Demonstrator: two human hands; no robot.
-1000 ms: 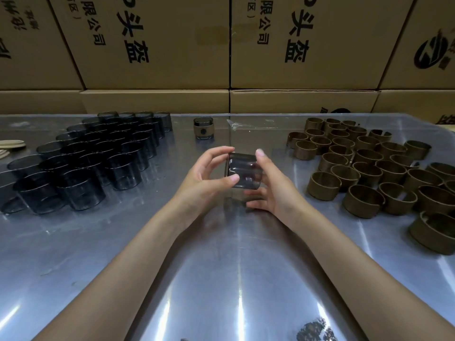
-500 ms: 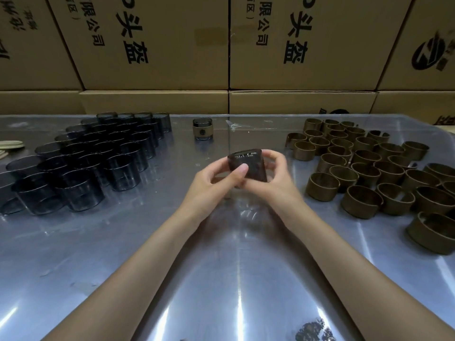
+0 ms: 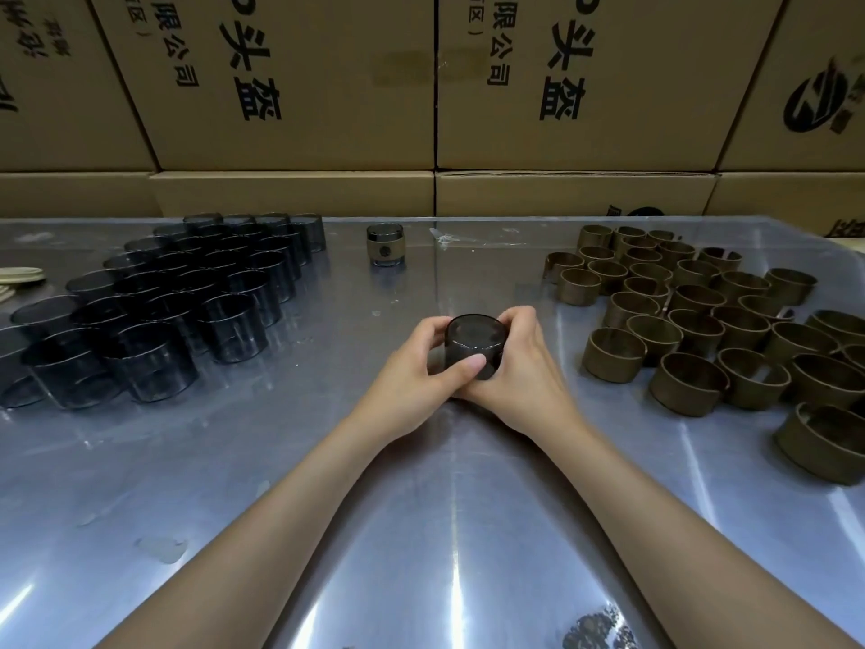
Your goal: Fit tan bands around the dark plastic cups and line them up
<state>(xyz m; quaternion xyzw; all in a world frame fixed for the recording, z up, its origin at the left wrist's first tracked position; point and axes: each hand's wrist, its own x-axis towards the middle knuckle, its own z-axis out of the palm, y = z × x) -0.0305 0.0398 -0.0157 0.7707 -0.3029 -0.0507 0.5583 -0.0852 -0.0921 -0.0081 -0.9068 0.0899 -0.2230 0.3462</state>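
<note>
A dark cup (image 3: 473,345) is gripped between both hands near the middle of the steel table (image 3: 421,531); the left hand (image 3: 412,367) is curled round its near side, the right hand (image 3: 519,367) round its far side. Bare dark cups (image 3: 154,302) are crowded toward the left edge, tan bands (image 3: 702,330) toward the right edge. One banded cup (image 3: 384,244) is set alone by the far edge, before stacked cartons (image 3: 290,86). Open tabletop is left toward the near edge.
</note>
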